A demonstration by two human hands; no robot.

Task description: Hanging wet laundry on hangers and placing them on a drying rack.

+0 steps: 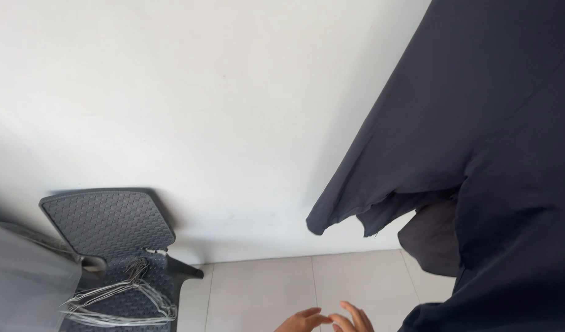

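Hands sit at the bottom edge of frame, only partly in view: left hand (304, 321) and right hand (354, 318) have fingertips meeting or almost meeting, fingers loosely extended, grasping nothing. Both hover over pale floor tiles (264, 295). Dark navy garment (479, 154) hangs just right of the right hand, filling the right side of frame from top to bottom; its ragged hem flares out leftward above the hands, not touching them, and a lighter inner layer shows under the hem. Lower left, well apart from the hands: grey plastic chair (107, 221) with perforated back, standing against the wall. Bundle of wire hangers (119, 301) lies piled on its seat. Grey translucent sheet (24, 280) overlaps the chair's left side; can't tell what it is. White wall (202, 104) behind everything.
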